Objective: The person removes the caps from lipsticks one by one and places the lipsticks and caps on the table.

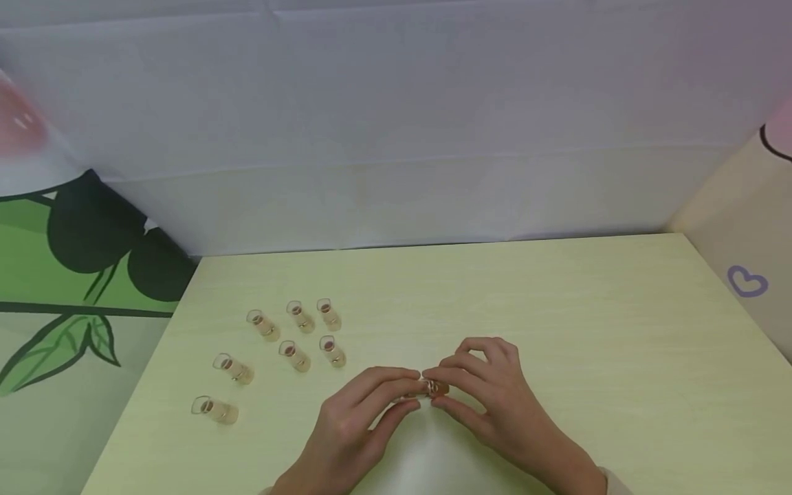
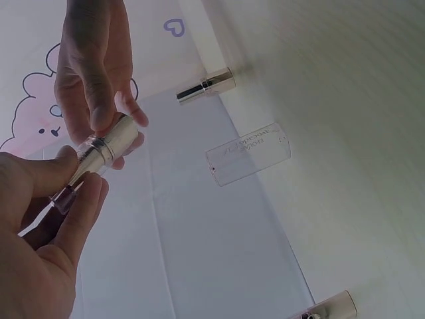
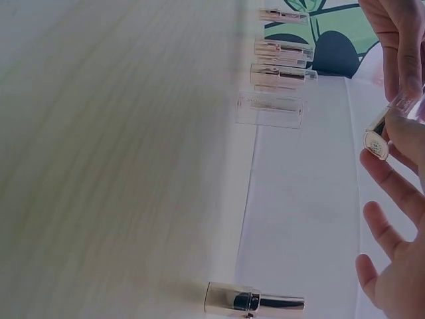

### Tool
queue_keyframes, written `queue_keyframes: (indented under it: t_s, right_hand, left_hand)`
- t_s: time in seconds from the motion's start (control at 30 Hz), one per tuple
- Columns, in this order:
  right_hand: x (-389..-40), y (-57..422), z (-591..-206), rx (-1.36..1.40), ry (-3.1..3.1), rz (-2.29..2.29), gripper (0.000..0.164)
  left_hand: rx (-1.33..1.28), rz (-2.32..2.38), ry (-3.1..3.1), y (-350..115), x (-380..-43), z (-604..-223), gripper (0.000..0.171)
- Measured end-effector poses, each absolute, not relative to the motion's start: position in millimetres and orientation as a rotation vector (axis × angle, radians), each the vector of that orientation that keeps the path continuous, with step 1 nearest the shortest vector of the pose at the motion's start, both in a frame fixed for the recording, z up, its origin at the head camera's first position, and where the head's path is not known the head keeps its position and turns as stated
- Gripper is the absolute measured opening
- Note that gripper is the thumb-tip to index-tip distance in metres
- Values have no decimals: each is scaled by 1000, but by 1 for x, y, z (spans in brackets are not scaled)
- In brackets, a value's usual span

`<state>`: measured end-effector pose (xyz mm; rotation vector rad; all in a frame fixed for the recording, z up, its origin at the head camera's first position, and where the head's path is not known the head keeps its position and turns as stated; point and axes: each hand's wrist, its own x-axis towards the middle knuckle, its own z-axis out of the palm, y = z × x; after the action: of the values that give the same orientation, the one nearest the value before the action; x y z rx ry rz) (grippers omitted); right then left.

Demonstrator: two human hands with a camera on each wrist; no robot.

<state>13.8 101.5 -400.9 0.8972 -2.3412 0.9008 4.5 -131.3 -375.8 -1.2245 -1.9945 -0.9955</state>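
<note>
In the head view both hands meet over one small gold lipstick tube near the table's front. My left hand pinches its left end, and my right hand holds the other end between thumb and fingers. Up close in the left wrist view, the tube lies tilted between the hands, gold at the right hand and darker at the left hand's fingertips. The right wrist view shows its flat base with a round label; fingers hide part of the tube.
Several similar tubes with clear tops, one of them a lipstick tube, stand at the table's left. A clear lettered cap and an uncapped gold tube stand on the table in the left wrist view. A white cloth backdrop rises behind.
</note>
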Motion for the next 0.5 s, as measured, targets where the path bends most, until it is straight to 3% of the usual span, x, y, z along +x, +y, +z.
queue_keyframes:
  t_s: [0.5]
  right_hand:
    - [14,107,-407,851,-2345,926,21]
  left_hand:
    - [-1202,-1006,-2041,-135,6,-373,18]
